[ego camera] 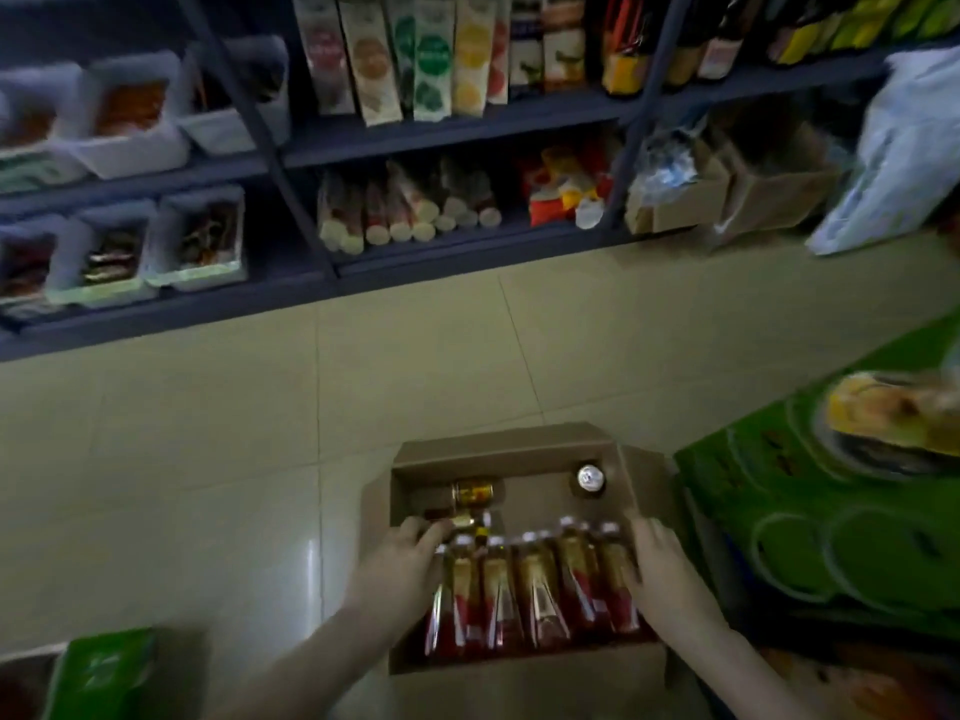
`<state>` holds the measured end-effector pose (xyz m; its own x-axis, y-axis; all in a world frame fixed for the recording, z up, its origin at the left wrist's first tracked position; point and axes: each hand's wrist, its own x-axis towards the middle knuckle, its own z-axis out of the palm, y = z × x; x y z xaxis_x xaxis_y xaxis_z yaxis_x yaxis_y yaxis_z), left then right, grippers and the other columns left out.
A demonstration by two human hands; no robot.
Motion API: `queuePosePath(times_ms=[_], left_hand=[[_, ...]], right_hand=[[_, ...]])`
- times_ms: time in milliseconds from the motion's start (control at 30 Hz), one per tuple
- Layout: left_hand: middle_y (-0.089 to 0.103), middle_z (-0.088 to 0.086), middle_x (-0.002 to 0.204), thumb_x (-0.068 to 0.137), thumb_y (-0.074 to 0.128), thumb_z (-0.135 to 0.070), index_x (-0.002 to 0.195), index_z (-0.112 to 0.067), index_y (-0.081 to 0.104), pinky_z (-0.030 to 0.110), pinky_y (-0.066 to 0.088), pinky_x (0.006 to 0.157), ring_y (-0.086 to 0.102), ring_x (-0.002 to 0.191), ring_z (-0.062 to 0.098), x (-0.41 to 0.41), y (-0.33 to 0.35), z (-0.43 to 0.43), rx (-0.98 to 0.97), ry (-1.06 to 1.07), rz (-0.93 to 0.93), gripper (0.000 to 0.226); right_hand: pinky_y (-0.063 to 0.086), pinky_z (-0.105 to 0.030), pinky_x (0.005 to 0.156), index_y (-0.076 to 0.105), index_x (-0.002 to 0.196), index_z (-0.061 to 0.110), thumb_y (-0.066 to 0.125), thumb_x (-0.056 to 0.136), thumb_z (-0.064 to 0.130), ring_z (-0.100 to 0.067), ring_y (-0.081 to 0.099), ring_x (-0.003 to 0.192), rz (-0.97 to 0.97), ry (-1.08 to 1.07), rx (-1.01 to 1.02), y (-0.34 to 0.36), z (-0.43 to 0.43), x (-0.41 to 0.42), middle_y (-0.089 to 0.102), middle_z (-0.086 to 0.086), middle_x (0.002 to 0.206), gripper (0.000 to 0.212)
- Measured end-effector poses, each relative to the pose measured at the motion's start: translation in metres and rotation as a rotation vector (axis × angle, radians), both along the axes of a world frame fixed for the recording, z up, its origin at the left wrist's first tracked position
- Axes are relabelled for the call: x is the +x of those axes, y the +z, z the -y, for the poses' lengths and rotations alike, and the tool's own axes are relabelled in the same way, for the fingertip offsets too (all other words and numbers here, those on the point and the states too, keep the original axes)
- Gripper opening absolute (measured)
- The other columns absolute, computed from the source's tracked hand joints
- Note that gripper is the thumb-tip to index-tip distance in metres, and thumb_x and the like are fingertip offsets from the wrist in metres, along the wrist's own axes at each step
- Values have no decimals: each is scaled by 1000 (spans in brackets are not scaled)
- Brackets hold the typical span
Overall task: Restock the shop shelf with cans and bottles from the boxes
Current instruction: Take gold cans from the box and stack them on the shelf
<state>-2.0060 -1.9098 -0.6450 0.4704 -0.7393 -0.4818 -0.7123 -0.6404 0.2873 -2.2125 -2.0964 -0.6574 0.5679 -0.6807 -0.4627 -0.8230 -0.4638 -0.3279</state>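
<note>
An open brown cardboard box sits on the tiled floor below me. A row of several red-labelled bottles stands in its near half. One bottle stands alone in the far right corner, and another lies on its side at the far left. My left hand grips the leftmost bottle of the row at its neck. At the opposite end, my right hand curls around the rightmost bottle. The dark shop shelf rises beyond the box.
Shelf holds juice cartons, wrapped rolls, white bins and dark bottles. Brown boxes sit at the shelf's lower right. Green cartons stack to the right of the box, a green pack at bottom left.
</note>
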Motion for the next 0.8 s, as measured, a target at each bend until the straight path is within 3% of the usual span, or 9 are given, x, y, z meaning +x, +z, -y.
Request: queuePosePath(times_ms=[133, 267, 333, 400, 467, 533, 633, 733, 800], left_hand=[[38, 2, 143, 100, 36, -32, 146, -30, 28, 31, 40, 101, 41, 127, 20, 32, -151, 47, 3, -7, 34, 47], [35, 6, 145, 101, 35, -29, 147, -29, 25, 38, 39, 101, 39, 128, 28, 47, -297, 84, 25, -41, 50, 47], [32, 6, 148, 100, 42, -25, 146, -30, 24, 41, 36, 104, 36, 132, 29, 55, -358, 102, 38, -87, 76, 50], [27, 8, 151, 100, 42, -22, 147, -30, 23, 42, 31, 109, 29, 137, 30, 63, -407, 117, 45, -127, 103, 51], [20, 10, 155, 102, 37, -24, 149, -30, 20, 44, 22, 115, 21, 141, 30, 71, -446, 126, 68, -159, 123, 51], [18, 9, 156, 102, 34, -27, 150, -29, 19, 44, 14, 117, 16, 143, 29, 78, -475, 130, 102, -194, 133, 50], [26, 7, 149, 97, 46, -27, 151, -26, 14, 42, 17, 115, 24, 138, 27, 88, -500, 131, 121, -250, 182, 62], [29, 10, 144, 92, 55, -22, 151, -19, 13, 42, 27, 109, 30, 130, 30, 90, -505, 135, 130, -289, 281, 72], [30, 14, 141, 92, 52, -18, 148, -12, 17, 43, 31, 105, 32, 127, 32, 87, -503, 139, 153, -324, 342, 66]], right_hand=[[33, -30, 107, 18, 150, 19, 44, 98, 28, -16, 31, 136, -47, -47, 48, -142, 37, 35, 32, -2, 149, 58], [27, -38, 112, 14, 151, 13, 56, 93, 20, -24, 22, 141, -16, -69, 98, -283, 68, 67, 21, -9, 155, 71], [21, -38, 116, 12, 151, 9, 59, 90, 16, -26, 13, 145, -71, -27, 59, -341, 87, 82, 14, -13, 157, 76], [18, -34, 116, 14, 149, 7, 60, 89, 18, -27, 15, 143, -132, 35, -50, -388, 107, 93, 18, -15, 154, 76], [15, -38, 117, 13, 149, 9, 61, 87, 23, -29, 15, 143, -221, 61, -160, -425, 121, 99, 18, -16, 153, 80], [5, -43, 118, 5, 150, 12, 62, 86, 26, -30, 5, 145, -330, 38, -204, -451, 130, 100, 6, -16, 155, 87], [6, -45, 118, -1, 150, 15, 64, 86, 26, -31, 0, 145, -447, 41, -222, -470, 136, 104, -3, -17, 156, 91], [23, -41, 112, 12, 147, 16, 62, 86, 22, -29, 21, 137, -458, 118, -352, -471, 142, 106, 19, -12, 148, 80], [30, -37, 107, 24, 141, 16, 63, 85, 22, -26, 32, 128, -434, 165, -406, -467, 147, 107, 31, -9, 138, 68]])
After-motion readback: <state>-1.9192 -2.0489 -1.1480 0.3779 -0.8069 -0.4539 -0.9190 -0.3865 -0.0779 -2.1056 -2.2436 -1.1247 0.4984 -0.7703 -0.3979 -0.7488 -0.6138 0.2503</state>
